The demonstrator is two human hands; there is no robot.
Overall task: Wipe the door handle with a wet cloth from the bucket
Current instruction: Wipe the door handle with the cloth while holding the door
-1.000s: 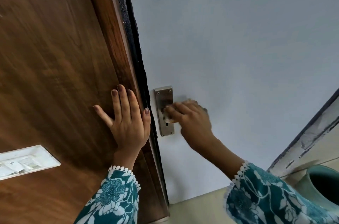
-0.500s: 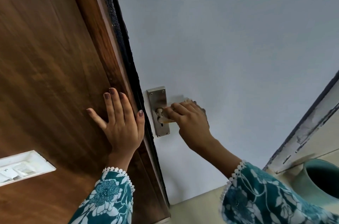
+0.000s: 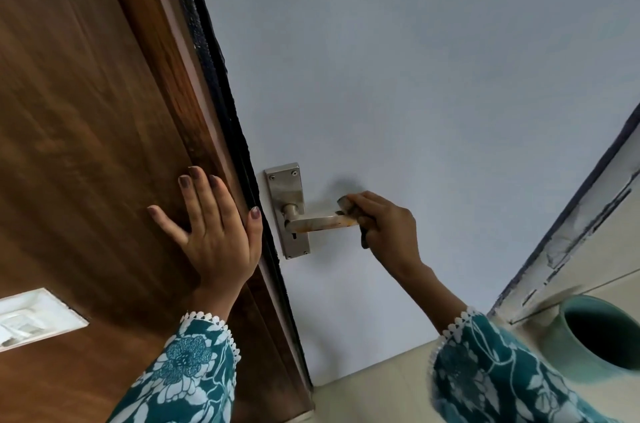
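Note:
A metal lever door handle (image 3: 320,222) with rusty orange stains sticks out from a steel backplate (image 3: 287,187) on the pale blue door (image 3: 398,76). My right hand (image 3: 389,230) is closed on a small dark grey cloth (image 3: 349,206) pressed against the free end of the lever. Most of the cloth is hidden inside the fingers. My left hand (image 3: 211,232) lies flat with fingers spread on the brown wooden panel (image 3: 86,128) left of the door edge. A teal bucket (image 3: 599,336) stands at the lower right.
A white switch plate (image 3: 31,318) is set in the wooden panel at lower left. A black strip (image 3: 221,76) runs along the door edge. A worn white frame (image 3: 571,225) rises at right above the pale floor (image 3: 374,388).
My right hand has slid with the cloth from the backplate end out to the tip of the lever, uncovering its stained length. The left hand stays flat on the wood.

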